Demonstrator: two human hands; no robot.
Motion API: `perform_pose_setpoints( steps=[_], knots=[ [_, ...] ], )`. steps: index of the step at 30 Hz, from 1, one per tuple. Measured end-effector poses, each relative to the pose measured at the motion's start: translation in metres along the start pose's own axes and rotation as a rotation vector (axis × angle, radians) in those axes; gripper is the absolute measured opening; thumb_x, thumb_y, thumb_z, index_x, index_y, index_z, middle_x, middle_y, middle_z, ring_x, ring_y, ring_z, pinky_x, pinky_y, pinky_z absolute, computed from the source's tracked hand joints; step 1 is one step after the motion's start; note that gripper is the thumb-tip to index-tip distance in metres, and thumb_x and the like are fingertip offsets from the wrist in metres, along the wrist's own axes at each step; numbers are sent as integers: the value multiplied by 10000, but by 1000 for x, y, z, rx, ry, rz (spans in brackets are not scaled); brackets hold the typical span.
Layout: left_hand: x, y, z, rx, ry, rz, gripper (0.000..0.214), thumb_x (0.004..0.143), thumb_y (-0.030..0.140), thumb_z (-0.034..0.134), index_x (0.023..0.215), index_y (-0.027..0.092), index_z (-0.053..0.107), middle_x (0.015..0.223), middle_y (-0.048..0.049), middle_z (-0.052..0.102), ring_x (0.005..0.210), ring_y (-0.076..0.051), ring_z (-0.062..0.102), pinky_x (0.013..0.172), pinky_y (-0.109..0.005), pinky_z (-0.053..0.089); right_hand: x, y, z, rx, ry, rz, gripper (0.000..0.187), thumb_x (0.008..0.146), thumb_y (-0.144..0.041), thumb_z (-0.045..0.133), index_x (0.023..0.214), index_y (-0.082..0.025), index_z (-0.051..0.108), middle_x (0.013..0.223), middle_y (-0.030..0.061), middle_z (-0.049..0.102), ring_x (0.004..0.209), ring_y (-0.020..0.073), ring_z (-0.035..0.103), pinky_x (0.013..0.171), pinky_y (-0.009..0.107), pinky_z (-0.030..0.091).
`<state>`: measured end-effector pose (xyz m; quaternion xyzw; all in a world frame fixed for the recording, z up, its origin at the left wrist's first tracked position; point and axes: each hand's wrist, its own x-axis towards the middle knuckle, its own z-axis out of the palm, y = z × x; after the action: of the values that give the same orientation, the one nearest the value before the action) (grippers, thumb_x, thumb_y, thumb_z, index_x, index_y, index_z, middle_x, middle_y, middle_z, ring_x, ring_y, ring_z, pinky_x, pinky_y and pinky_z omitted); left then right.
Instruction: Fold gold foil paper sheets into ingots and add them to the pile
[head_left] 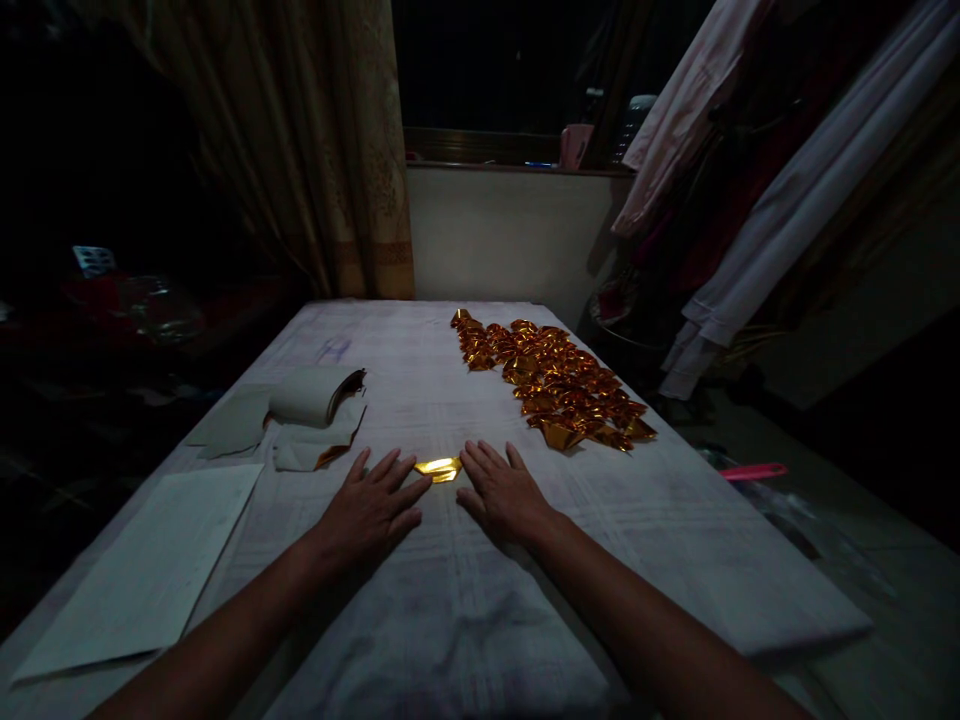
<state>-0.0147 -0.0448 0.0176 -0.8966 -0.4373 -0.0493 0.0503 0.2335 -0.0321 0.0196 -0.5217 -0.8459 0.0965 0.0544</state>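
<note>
A small folded piece of shiny gold foil paper (pixel 439 469) lies flat on the cloth-covered table (pixel 420 380). My left hand (pixel 370 503) rests palm down at its left end, fingers spread, with fingertips touching or very near the foil. At the other end lies my right hand (pixel 501 490), also flat with fingers stretched out, its fingertips against the foil's right edge. Neither hand grips anything. To the far right sits a heap of folded gold foil pieces (pixel 559 380). On the left are curled sheets of paper (pixel 304 397) with gold showing on their undersides.
A flat white sheet or board (pixel 150 570) lies at the table's left front. Behind the table hang a curtain (pixel 352 150) and a windowsill with a pink cup (pixel 574 146). Hanging clothes (pixel 795 200) crowd the right side. A pink handle (pixel 754 472) shows beyond the table's right edge.
</note>
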Motion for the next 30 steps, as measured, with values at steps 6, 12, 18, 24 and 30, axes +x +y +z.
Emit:
perform_pose_setpoints(
  steps=[6,12,18,24,30],
  knots=[
    [-3,0,4,-31,35,-14,447,1019,445,440,1441,323,518,1526,-67,511,1433,-320,414,1187,-607,159,0,-1,2,-29,30,-5,615,1021,-489,423,1532,-147,394,1607,141,341,1509,298,273,1220,597,139],
    [-1,-1,6,-47,12,-11,476,1019,463,426,1463,307,498,1524,-70,515,1417,-315,435,1188,-593,163,1,-17,8,-38,109,-73,619,1019,-478,447,1531,-134,391,1617,147,309,1520,288,244,1241,569,96],
    [-3,-4,7,-41,49,-6,465,1017,455,431,1457,328,509,1489,-59,555,1387,-302,469,1196,-582,167,-6,-16,8,26,20,-161,575,1035,-458,408,1540,-185,376,1607,122,346,1504,274,291,1223,590,170],
    [0,-16,9,-80,50,11,404,1033,378,399,1396,348,572,1438,-51,605,1353,-301,513,1176,-616,202,-14,-5,4,25,37,-83,560,1027,-430,432,1528,-182,394,1605,125,354,1498,284,303,1215,608,159],
    [7,-14,4,-155,3,-92,409,984,251,424,1348,269,611,1388,-103,638,1307,-314,544,1098,-610,333,-7,-17,-2,50,108,9,401,1035,-352,423,1401,-245,545,1520,79,508,1420,262,417,1161,557,266]
  ],
)
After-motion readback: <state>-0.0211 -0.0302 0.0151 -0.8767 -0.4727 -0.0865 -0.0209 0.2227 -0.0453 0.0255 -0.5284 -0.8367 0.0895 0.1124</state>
